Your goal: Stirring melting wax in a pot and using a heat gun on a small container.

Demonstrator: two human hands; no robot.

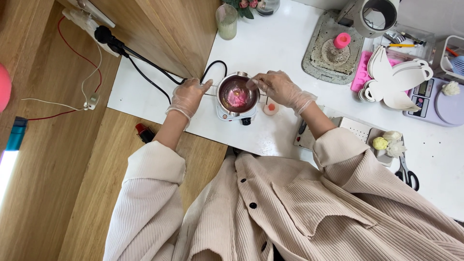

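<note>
Steadying the small pot (237, 93) on its little heater (235, 115), the gloved left hand (188, 95) pinches the handle while the right hand (278, 87) grips a stirrer at the rim; a jolt could slop hot pink liquid onto the white table (270, 48)

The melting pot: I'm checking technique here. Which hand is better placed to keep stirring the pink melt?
Probably the right hand: its fingertips sit over the melting pot rim, while the left hand steadies the handle side.
</note>
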